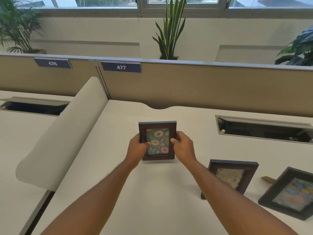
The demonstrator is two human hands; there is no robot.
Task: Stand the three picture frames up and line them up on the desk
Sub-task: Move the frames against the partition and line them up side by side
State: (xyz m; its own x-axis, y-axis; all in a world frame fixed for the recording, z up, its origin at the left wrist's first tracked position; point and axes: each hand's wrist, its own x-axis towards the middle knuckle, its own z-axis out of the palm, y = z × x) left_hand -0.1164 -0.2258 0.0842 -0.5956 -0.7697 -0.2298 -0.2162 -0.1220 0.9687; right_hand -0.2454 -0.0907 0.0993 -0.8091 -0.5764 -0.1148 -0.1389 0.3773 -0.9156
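I see my left hand point(137, 146) and right hand point(183, 146) clasping the side rails of the doughnut frame point(157, 140), upright near the middle of the pale desk point(118, 167). Toward the desk's right edge, the birthday frame point(234, 175) leans upright and the balloon frame point(293, 192) lies tilted. Behind the back edge runs a tan partition point(203, 85) labelled 477, with a snake plant point(169, 31) and windows point(108, 1) beyond.

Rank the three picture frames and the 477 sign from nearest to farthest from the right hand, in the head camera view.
From the right hand:
1. Donut frame, gripped in both hands, centre of the desk.
2. Birthday frame, to the right, nearer the person.
3. Blue-picture frame, far right, tilted.
4. 477 sign, up on the partition behind the desk.
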